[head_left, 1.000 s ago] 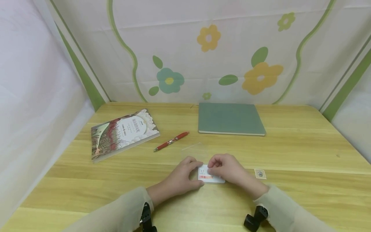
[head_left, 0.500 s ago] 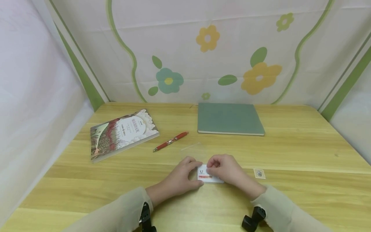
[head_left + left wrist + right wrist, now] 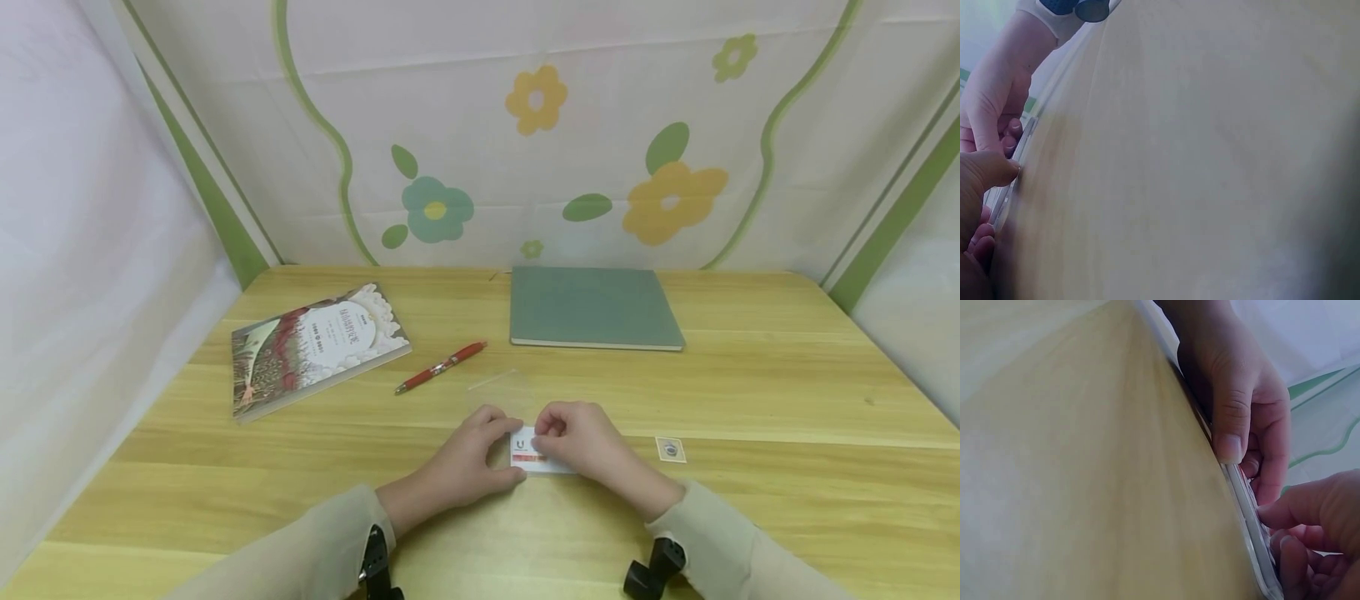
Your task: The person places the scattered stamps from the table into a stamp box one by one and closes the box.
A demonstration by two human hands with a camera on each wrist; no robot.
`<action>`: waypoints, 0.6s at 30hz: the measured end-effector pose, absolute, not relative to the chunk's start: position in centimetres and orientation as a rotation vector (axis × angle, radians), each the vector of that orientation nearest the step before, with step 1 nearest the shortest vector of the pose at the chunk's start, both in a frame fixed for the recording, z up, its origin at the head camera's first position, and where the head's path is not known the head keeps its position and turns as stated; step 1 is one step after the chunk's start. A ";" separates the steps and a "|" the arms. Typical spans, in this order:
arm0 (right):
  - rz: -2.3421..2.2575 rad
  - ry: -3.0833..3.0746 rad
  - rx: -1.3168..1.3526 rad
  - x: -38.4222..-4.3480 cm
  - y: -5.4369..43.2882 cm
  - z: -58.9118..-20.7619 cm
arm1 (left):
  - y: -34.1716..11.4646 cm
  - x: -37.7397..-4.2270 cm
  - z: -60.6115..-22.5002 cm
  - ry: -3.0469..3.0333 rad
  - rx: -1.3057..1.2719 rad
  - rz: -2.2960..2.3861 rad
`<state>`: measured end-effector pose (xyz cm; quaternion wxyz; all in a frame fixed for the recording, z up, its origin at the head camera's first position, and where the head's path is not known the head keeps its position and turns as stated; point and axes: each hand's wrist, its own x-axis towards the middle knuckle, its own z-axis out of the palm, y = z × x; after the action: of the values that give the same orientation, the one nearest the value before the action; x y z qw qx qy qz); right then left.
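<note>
A slim white card-like piece (image 3: 562, 466) lies flat before me, printed with a dark U-shaped logo and a red-orange strip. Its edge (image 3: 1250, 528) looks clear and glossy in the right wrist view. My left hand (image 3: 463, 467) holds the card's left end, thumb on the near edge and fingers on the far one. My right hand (image 3: 588, 446) rests over the card's middle and right, thumb and forefinger brought together at its face. Whether anything sits between those fingertips is hidden. A small square stamp-like picture (image 3: 671, 450) lies right of my right hand.
A red pen (image 3: 441, 367) lies beyond my left hand, with an illustrated book (image 3: 322, 350) to its left. A green notebook (image 3: 596, 308) lies at the back of the wooden table (image 3: 787, 383). A faint clear plastic piece (image 3: 501, 387) lies behind the card.
The right fingertips have shifted very slightly on the card, and the logo's lower curve shows more plainly. The left hand keeps its hold.
</note>
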<state>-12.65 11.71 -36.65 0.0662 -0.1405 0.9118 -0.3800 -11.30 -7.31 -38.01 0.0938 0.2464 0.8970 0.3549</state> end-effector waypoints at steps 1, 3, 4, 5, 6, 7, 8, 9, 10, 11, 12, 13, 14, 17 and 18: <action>-1.143 2.752 -0.421 -12.7 11.7 -36.6 | -7.3 -11.3 -38.0 2.661 0.731 1.055; -1.134 2.758 -0.420 -12.7 11.7 -36.6 | -7.3 -11.3 -38.1 2.662 0.738 1.060; -1.134 2.759 -0.415 -12.7 11.6 -36.6 | -7.3 -11.3 -38.1 2.662 0.736 1.062; -1.134 2.759 -0.413 -12.7 11.6 -36.6 | -7.3 -11.3 -38.1 2.661 0.735 1.065; -1.135 2.758 -0.407 -12.6 11.6 -36.6 | -7.3 -11.3 -38.1 2.660 0.737 1.068; -1.140 2.756 -0.402 -12.6 11.6 -36.6 | -7.3 -11.3 -38.1 2.659 0.736 1.069; -1.144 2.754 -0.398 -12.6 11.6 -36.6 | -7.3 -11.3 -38.2 2.660 0.740 1.071; -1.150 2.750 -0.393 -12.6 11.6 -36.6 | -7.3 -11.3 -38.2 2.661 0.741 1.072; -1.157 2.746 -0.385 -12.6 11.7 -36.6 | -7.3 -11.3 -38.1 2.662 0.743 1.072; -1.161 2.743 -0.380 -12.6 11.7 -36.6 | -7.3 -11.3 -38.1 2.664 0.747 1.072; -1.170 2.738 -0.372 -12.6 11.7 -36.5 | -7.3 -11.3 -38.2 2.666 0.749 1.071; -1.176 2.733 -0.365 -12.6 11.7 -36.5 | -7.3 -11.3 -38.2 2.665 0.748 1.071; -1.184 2.726 -0.355 -12.6 11.7 -36.4 | -7.3 -11.2 -38.1 2.665 0.746 1.071; -1.208 2.699 -0.312 -12.5 11.8 -36.1 | -7.3 -11.3 -38.1 2.662 0.733 1.068; -1.218 2.689 -0.296 -12.4 11.8 -36.0 | -7.3 -11.3 -38.1 2.660 0.729 1.067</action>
<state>-12.43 11.84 -36.00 0.0874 -0.0995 0.9029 -0.4090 -11.25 -7.31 -38.06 0.0917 0.2454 0.8957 0.3593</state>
